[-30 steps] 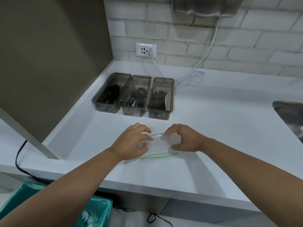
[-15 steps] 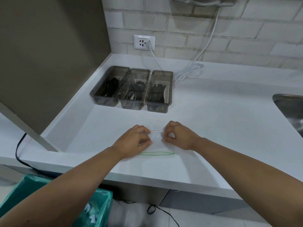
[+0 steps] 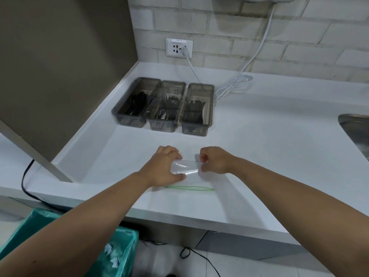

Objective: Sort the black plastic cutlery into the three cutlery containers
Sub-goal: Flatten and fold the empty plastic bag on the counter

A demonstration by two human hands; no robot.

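Left hand: my left hand (image 3: 162, 167) sits on the white counter (image 3: 269, 140) near its front edge, fingers curled over the left end of a clear plastic bag (image 3: 185, 167), thumb underneath, so I have it gripped
Right hand: my right hand (image 3: 214, 161) is fisted on the bag's right end, fingertips pinching the film; both hands hold the same bag and are close together
Bag: transparent, crumpled between my hands, with a thin green seal strip (image 3: 189, 188) lying on the counter just in front of them; I cannot tell whether anything is inside
Containers: three smoky see-through cutlery containers (image 3: 166, 105) stand side by side, touching, toward the back left of the counter, well apart from my hands
Cutlery: black plastic cutlery (image 3: 137, 102) lies in all three; the pieces are too dark and blurred for me to name the type in each
Wall: white socket (image 3: 179, 47) with a white cable (image 3: 233, 84) plugged in, coiled behind the right container
Right edge: steel sink (image 3: 357, 128) rim
Below counter: bin with a teal liner (image 3: 79, 246), at lower left
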